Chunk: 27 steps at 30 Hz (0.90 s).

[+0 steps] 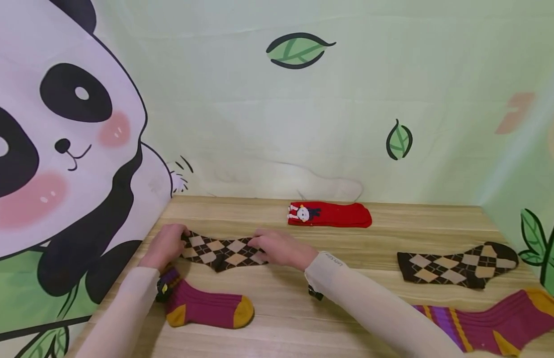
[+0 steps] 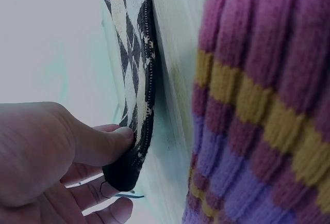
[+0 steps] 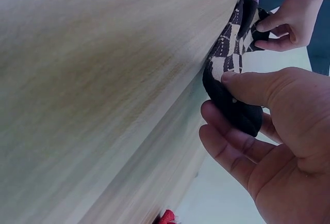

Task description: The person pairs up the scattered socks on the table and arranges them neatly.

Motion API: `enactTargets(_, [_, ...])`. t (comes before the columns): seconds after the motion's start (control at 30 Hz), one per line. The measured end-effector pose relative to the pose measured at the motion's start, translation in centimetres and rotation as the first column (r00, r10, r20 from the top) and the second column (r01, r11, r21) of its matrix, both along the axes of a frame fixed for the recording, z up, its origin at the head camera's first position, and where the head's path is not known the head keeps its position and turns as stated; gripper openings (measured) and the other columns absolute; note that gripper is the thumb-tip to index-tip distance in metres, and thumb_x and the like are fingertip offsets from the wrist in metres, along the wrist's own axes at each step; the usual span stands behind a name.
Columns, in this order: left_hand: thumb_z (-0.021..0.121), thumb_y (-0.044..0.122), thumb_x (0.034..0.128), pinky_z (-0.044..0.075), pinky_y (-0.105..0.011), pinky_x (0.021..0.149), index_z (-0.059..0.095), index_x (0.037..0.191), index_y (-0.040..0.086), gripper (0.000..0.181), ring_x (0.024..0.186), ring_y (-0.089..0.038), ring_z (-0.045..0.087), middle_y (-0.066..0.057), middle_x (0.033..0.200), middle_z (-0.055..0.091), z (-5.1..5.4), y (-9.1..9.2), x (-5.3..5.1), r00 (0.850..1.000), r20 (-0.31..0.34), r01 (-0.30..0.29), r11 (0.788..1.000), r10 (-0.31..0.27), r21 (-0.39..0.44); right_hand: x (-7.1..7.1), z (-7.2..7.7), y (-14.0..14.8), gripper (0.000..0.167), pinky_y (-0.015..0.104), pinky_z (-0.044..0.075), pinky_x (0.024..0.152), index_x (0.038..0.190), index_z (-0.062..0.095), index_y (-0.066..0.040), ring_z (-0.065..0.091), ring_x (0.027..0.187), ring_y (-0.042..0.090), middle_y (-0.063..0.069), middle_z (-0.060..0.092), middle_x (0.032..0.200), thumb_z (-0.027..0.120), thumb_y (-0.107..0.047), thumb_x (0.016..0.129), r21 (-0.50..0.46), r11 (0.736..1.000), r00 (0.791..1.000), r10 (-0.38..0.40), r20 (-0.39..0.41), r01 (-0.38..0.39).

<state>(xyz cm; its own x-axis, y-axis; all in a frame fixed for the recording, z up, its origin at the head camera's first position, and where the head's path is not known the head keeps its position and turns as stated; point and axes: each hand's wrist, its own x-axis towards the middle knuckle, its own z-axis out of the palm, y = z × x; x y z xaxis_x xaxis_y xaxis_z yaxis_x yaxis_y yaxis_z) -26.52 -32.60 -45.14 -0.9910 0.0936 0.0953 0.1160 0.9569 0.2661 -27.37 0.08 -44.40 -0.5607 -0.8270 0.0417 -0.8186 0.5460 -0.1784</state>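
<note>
A black, tan and grey argyle sock (image 1: pixel 232 252) is stretched sideways between both hands at the left of the table. The left hand (image 1: pixel 168 244) pinches its left end; in the left wrist view the thumb of that hand (image 2: pixel 62 157) presses on the black end of the sock (image 2: pixel 135 79). The right hand (image 1: pixel 283 248) holds the other end, and the right wrist view shows this hand (image 3: pixel 278 141) with thumb and fingers on the black part of the sock (image 3: pixel 227 61).
A maroon sock (image 1: pixel 210 307) lies just below the left hand. A red sock (image 1: pixel 339 215) is at the back. Another argyle sock (image 1: pixel 456 266) and a maroon striped sock (image 1: pixel 505 318) lie at the right, partly beside the right sleeve. A panda-print cloth (image 1: pixel 232 99) stands behind.
</note>
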Motion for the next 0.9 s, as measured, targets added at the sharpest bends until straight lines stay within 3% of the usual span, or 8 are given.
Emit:
enactTargets(0.53, [0.066,-0.014,0.0818,0.053,-0.054,0.083,0.072,0.108,-0.005,0.028,0.1,-0.04,0.064,-0.028,0.114,0.069,0.1,-0.3,0.3,1.0,-0.005,0.0,1.0,0.0,-0.004,0.0,-0.2,0.2,0.04,0.028,0.05,0.103,0.136,0.067,-0.009,0.061,0.117,0.018,0.005,0.063,0.131,0.073,-0.016,0.097,-0.024,1.0,1.0,0.004,0.006,-0.004])
enactTargets(0.77, [0.063,-0.014,0.0829,0.052,-0.053,0.082,0.073,0.107,-0.005,0.027,0.098,-0.038,0.062,-0.027,0.115,0.068,0.5,-0.3,0.5,1.0,-0.008,-0.015,1.0,0.015,0.009,0.3,0.3,0.3,0.041,0.028,0.05,0.103,0.137,0.066,-0.008,0.061,0.121,0.02,0.008,0.062,0.134,0.072,-0.015,0.097,-0.028,1.0,1.0,0.006,0.006,-0.006])
enactTargets(0.9, [0.062,-0.016,0.0823,0.051,-0.052,0.082,0.073,0.105,-0.006,0.027,0.095,-0.038,0.061,-0.028,0.112,0.068,0.8,-0.3,0.5,0.999,-0.04,-0.005,1.0,0.006,0.019,0.4,0.8,0.4,0.04,0.03,0.051,0.102,0.137,0.065,-0.008,0.061,0.121,0.021,0.009,0.062,0.135,0.072,-0.015,0.098,-0.04,0.999,1.0,0.012,0.007,-0.012])
